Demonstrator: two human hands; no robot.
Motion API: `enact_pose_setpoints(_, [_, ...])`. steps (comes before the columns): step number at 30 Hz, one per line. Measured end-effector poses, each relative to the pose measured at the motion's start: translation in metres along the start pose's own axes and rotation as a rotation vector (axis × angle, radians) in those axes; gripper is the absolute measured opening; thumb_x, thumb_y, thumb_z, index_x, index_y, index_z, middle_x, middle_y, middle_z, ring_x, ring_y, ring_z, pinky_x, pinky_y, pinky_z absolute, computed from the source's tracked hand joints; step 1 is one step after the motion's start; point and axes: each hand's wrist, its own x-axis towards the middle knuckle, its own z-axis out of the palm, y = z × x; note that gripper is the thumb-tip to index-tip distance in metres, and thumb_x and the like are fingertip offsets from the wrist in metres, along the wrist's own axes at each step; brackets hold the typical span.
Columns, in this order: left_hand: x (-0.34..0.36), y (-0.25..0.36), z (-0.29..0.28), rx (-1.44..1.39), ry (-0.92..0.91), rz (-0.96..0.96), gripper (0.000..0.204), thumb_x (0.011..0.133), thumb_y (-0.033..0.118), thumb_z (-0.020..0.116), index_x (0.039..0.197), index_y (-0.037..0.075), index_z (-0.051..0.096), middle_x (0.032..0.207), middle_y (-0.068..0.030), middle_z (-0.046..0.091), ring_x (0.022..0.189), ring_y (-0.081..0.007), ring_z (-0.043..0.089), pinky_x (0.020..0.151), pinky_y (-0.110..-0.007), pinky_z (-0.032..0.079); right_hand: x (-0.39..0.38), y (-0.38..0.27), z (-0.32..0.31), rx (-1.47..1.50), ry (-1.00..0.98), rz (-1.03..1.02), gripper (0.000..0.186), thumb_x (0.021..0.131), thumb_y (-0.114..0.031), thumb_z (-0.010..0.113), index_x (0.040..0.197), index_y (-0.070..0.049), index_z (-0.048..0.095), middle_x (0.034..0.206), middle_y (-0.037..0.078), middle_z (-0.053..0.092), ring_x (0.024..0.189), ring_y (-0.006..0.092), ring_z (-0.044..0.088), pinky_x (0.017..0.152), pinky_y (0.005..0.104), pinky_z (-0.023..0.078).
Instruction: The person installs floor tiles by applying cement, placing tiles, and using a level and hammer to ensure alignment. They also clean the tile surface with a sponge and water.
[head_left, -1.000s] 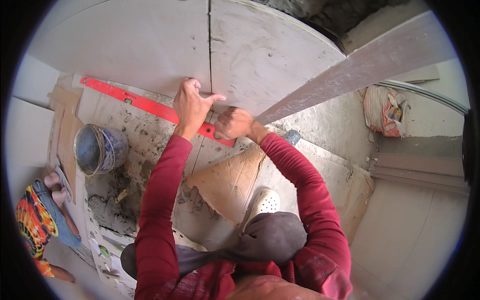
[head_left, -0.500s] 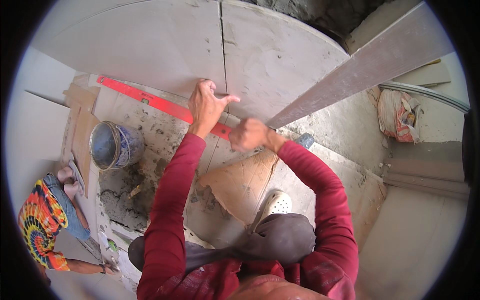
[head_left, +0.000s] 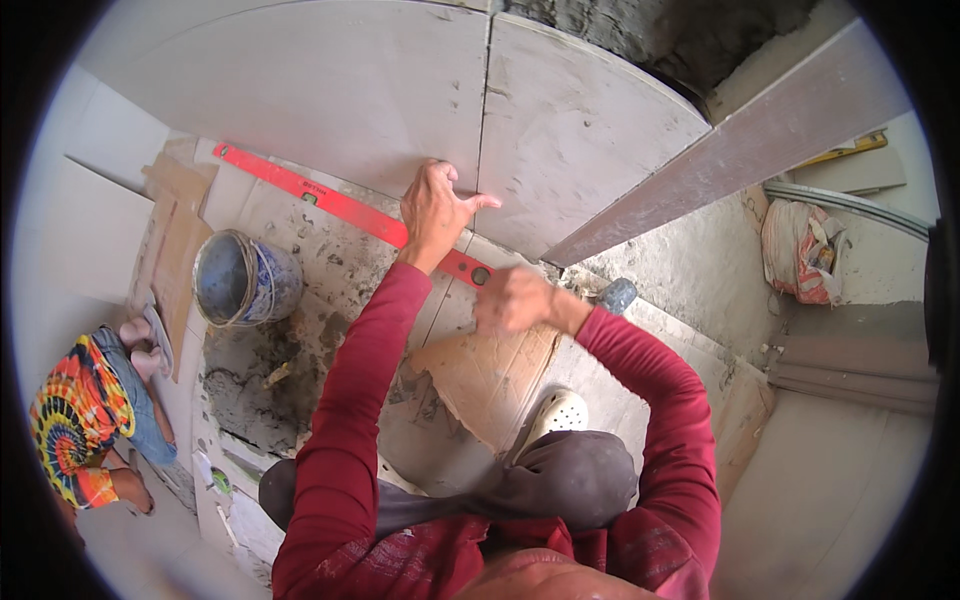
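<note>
My left hand rests against the large grey wall tile, just above a red spirit level. Its thumb stretches right across the dark joint onto the neighbouring tile; its fingers are partly bent, and nothing shows in its grasp. Close to the level's right end, my right hand is curled into a fist, slightly smeared by motion. I see no tool in it. The level lies along the foot of the tiles, partly covered by my left wrist.
A mortar-stained bucket stands left, above wet mortar. A long board slants at right, near a bag. Torn cardboard lies by my shoe. A co-worker in a colourful shirt bends at far left.
The view has shifted slightly, so the tiles and level sit further right. My left hand keeps its place on the tile. My right fist has moved slightly down, away from the tiles.
</note>
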Motion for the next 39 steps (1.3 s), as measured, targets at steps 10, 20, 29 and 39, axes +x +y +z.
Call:
enact_pose_setpoints(10, [-0.003,0.006,0.006,-0.06,0.032,0.059,0.079,0.053,0.054,0.094,0.099,0.007,0.051,0.091,-0.0071,0.06,0.08,-0.0295,0.062,0.065,-0.044,0.052,-0.007,0.039,0.029,-0.088,-0.058,0.118,0.021,0.077,-0.02,0.069,0.064,-0.01,0.055,0.057,0.005,0.056,0.053,0.025,0.062,0.05,0.0385,0.052])
enact_pose_setpoints(20, [0.0,0.006,0.003,-0.073,0.045,0.074,0.082,0.056,0.055,0.093,0.102,0.005,0.047,0.091,-0.0095,0.059,0.077,-0.0311,0.06,0.067,-0.044,0.051,-0.029,0.071,0.084,-0.106,-0.205,0.28,0.02,0.084,-0.022,0.063,0.068,-0.011,0.062,0.06,0.005,0.064,0.051,0.027,0.064,0.047,0.0413,0.051])
enact_pose_setpoints(29, [-0.003,0.009,0.004,-0.095,0.028,0.049,0.082,0.058,0.054,0.093,0.105,0.004,0.048,0.093,-0.0093,0.059,0.079,-0.0287,0.06,0.069,-0.043,0.051,-0.022,0.063,0.042,-0.091,-0.283,0.176,0.019,0.075,-0.022,0.065,0.066,-0.009,0.055,0.061,0.007,0.061,0.053,0.0259,0.063,0.05,0.0405,0.052])
enact_pose_setpoints(39, [-0.01,0.034,0.006,-0.263,-0.061,-0.274,0.097,0.051,0.063,0.094,0.11,0.003,0.046,0.108,-0.0131,0.053,0.104,-0.0324,0.055,0.082,-0.045,0.051,0.055,0.021,-0.098,-0.286,0.396,0.087,0.028,0.069,-0.011,0.068,0.063,-0.013,0.041,0.059,0.001,0.04,0.048,0.0196,0.045,0.045,0.0329,0.041])
